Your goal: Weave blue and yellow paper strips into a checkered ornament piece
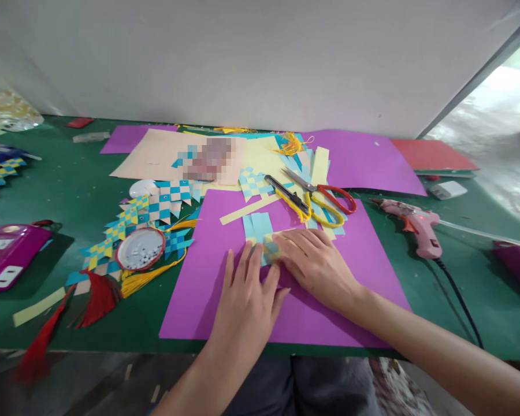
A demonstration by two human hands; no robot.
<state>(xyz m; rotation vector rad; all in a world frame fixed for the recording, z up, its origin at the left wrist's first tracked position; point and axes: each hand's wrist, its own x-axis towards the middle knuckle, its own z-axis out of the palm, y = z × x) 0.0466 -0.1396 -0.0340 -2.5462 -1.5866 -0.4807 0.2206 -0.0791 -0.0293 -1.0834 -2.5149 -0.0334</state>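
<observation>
Light blue paper strips (260,224) and pale yellow strips cross in a small woven piece (270,251) on a purple sheet (199,300). My left hand (247,289) rests with fingers spread, its fingertips at the near left edge of the weave. From the right, my right hand (314,263) lies over the strips, fingers stretched out and covering part of them. Just beyond are a loose yellow strip (247,210), a yellow box cutter (289,199) and scissors (329,202) with red and yellow handles.
Woven paper fish (169,199) and a round lid with small googly eyes (141,249) are at left, near red tassels (97,297) and a purple power strip (15,254). A pink glue gun (416,225) with a cord lies right. A white panel (242,63) stands behind.
</observation>
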